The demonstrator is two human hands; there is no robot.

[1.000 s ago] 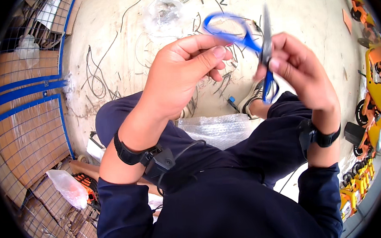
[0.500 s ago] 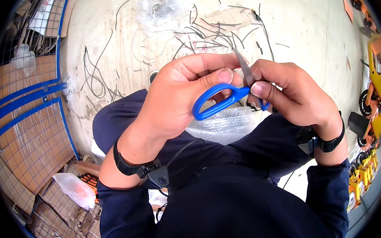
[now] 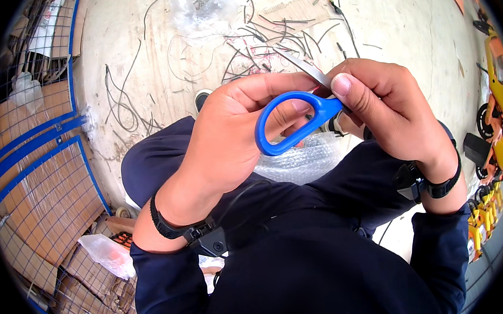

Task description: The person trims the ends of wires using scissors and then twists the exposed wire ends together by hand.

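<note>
Blue-handled scissors (image 3: 296, 137) are held between my hands, one large loop facing up and the steel blade pointing toward the upper left. My right hand (image 3: 390, 114) pinches them near the pivot, thumb on top. My left hand (image 3: 221, 136) is curled beside and behind the loop, with its thumb showing through or under the handle. A small red sliver (image 3: 316, 88) shows at the left fingertips by the blade; what else those fingers grip is hidden. Both wrists wear black strapped devices (image 3: 210, 240). Bubble wrap (image 3: 295, 166) lies beyond my lap, below the hands.
Scattered cut cable pieces (image 3: 240, 60), a flat cardboard scrap (image 3: 291, 12) and a clear plastic bag (image 3: 199, 7) lie on the floor. A blue wire-mesh cage (image 3: 38, 199) with cardboard stands left, a pink-tinted bag (image 3: 105, 255) near it. Yellow-and-orange wheeled items (image 3: 499, 153) line the right.
The scissors have turned from upright and spread to lying slanted with the blade toward the upper left. Both hands came down and closer together; in the last half second the right hand rose slightly.
</note>
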